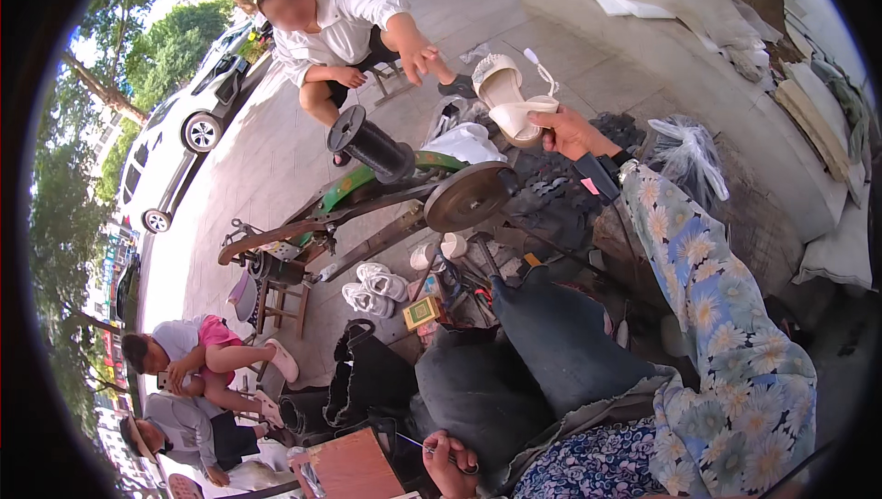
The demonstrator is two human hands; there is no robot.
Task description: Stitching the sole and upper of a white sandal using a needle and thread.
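Pinching now, right hand (574, 134) up high, thumb pressed against fingers on the broad front band of a cream-white sandal with a thin ankle strap (503, 95), held aloft just beyond the right end of the green-and-dark-metal machine (344, 191). And down on the near side of the machine, curling the fingers of the left hand (450, 462) round a thin, silvery metal tool (411, 442): scissors perhaps, hard to tell with the grip so hidden.

Outward to the lap, nearer than the machine: a dark, stiff, leather-like sheet (570, 343) over blue-and-white patterned cloth (588, 462). To the near left of the machine, a flat, reddish-brown wooden board (354, 464). Closer in, just on the near side of the machine, a pair of white laced sneakers (375, 289) and a small yellow box (421, 313). Atop the machine, a big black spool (386, 157); at its right end, a round brownish wheel (469, 198).

Across the machine, a seated person in a white shirt (344, 26), hand stretched toward the sandal yet apart from it. Right of the machine, a crumpled clear plastic bag (689, 154); far left of it, a white car (161, 164).
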